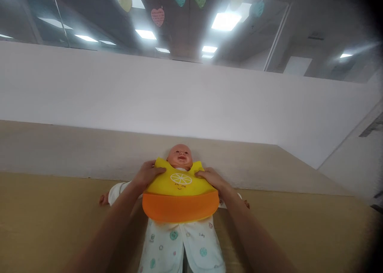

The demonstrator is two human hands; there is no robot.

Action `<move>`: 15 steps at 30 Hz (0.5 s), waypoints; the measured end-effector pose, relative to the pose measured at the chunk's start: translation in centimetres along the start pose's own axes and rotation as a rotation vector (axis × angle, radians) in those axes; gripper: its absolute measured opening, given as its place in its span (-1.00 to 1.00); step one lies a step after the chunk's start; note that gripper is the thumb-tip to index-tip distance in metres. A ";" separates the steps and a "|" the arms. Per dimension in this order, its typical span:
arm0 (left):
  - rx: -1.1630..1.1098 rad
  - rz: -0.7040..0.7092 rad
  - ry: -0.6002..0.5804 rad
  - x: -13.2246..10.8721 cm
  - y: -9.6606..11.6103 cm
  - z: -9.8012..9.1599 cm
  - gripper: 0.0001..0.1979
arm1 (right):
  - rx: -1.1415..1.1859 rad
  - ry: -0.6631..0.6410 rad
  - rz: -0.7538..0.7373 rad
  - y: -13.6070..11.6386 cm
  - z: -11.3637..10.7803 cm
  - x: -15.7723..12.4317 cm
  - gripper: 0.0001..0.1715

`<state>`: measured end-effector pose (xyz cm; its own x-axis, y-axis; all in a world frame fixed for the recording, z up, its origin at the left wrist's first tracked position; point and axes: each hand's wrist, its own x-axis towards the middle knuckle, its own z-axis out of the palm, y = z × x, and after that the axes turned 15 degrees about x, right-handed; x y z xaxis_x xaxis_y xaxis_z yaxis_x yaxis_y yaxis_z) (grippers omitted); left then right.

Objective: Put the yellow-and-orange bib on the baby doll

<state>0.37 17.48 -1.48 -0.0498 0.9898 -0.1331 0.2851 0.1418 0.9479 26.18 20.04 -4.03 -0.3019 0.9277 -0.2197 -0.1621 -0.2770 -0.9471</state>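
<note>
A baby doll (180, 155) lies on its back in a white printed outfit (163, 241), its arms spread to both sides. Over its chest is a yellow bib (167, 185) with a lemon-slice print and an orange catch pocket (180, 206) at the bottom. My left hand (148, 173) grips the bib's upper left edge, thumb on top. At the upper right edge, my right hand (211, 177) pinches the bib in the same way. The bib's neck opening sits just below the doll's chin. Its neck straps behind are hidden.
The doll rests on a tan tabletop (60, 217). Behind its head run a greyish-beige strip (89, 153) and a low white wall (179, 97). Above that is a glass partition with several heart-shaped paper notes (157, 17).
</note>
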 end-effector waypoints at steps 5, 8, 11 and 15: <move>0.009 -0.051 0.041 0.1 0.0 0.0 -0.85 | 0.141 -0.041 -0.005 0.5 -0.2 0.5 -0.81; -0.024 -0.078 0.055 0.1 0.0 -0.1 -0.86 | 0.160 0.001 0.009 0.8 -0.3 1.0 -0.81; -0.075 -0.083 0.031 0.2 -0.2 -0.1 -0.84 | 0.199 0.082 0.026 0.6 -0.1 0.9 -0.77; -0.140 -0.080 0.004 0.6 -0.7 -0.1 -0.83 | 0.245 0.093 0.048 -0.1 0.6 0.1 -0.75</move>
<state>0.03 17.93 -2.22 -0.0709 0.9754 -0.2087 0.1442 0.2170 0.9655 25.64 20.06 -3.79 -0.2295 0.9277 -0.2945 -0.3759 -0.3636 -0.8524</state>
